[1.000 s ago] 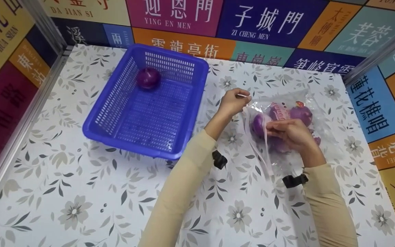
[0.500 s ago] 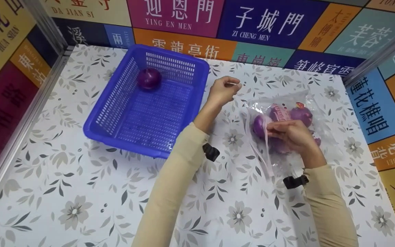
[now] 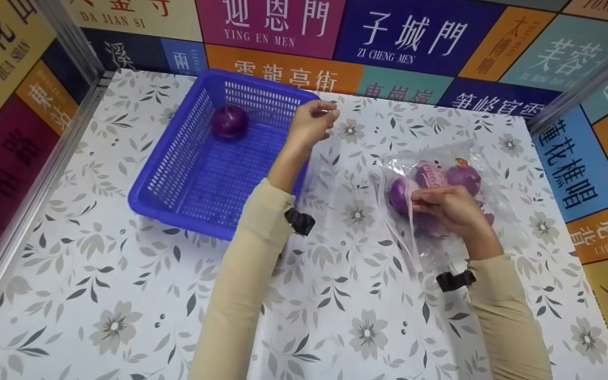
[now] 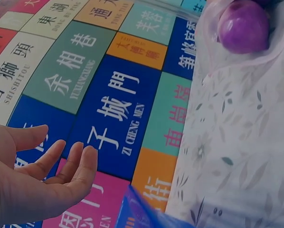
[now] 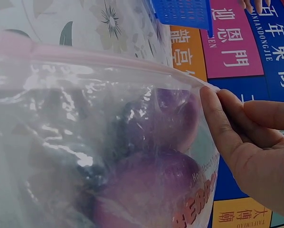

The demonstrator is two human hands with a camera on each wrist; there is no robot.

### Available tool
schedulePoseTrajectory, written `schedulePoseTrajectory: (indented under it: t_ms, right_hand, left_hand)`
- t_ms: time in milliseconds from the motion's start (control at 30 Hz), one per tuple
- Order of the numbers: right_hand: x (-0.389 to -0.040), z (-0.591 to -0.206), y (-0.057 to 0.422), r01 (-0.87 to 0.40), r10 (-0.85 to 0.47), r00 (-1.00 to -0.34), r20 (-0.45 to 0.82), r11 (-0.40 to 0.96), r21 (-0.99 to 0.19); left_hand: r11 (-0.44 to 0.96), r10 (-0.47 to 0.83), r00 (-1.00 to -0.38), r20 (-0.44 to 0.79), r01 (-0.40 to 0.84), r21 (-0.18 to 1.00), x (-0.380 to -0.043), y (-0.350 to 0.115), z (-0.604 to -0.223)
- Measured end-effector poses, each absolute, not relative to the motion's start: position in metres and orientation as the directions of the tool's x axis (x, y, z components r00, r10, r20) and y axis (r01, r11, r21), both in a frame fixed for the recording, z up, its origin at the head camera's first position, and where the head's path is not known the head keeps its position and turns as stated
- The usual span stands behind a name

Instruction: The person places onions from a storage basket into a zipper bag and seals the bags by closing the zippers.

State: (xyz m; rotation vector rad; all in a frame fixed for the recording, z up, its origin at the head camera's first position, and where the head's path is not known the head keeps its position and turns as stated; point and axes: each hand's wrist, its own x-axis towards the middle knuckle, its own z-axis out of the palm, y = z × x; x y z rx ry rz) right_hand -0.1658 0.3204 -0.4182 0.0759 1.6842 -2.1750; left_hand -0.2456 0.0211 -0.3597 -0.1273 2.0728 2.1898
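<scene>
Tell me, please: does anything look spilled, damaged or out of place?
Nothing stands out: one round purple item sits in the blue basket, similar ones in the clear bag the right hand pinches. No spill or damage shows.

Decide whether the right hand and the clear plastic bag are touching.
Touching. The right wrist view shows it: the right hand has its fingertips on the edge of the clear plastic bag, with no gap between.

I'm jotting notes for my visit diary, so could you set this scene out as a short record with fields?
Left hand: empty, fingers loosely bent, near basket edge
Right hand: pinching bag edge
Basket: blue, holds one round purple item, onion-like
Bag: clear, several similar items inside
Tabletop: white, leaf-and-flower pattern
</scene>
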Motion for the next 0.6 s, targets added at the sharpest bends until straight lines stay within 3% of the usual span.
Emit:
schedulePoseTrajectory:
  t_ms: [600]
  right_hand:
    - [-0.165, -0.416, 0.319, 0.320, -0.283, -0.924, -0.256, -0.211, -0.924]
  left_hand:
    - [-0.125, -0.097, -0.982, -0.162, -0.150, 0.981, -0.255, -0.040, -0.354]
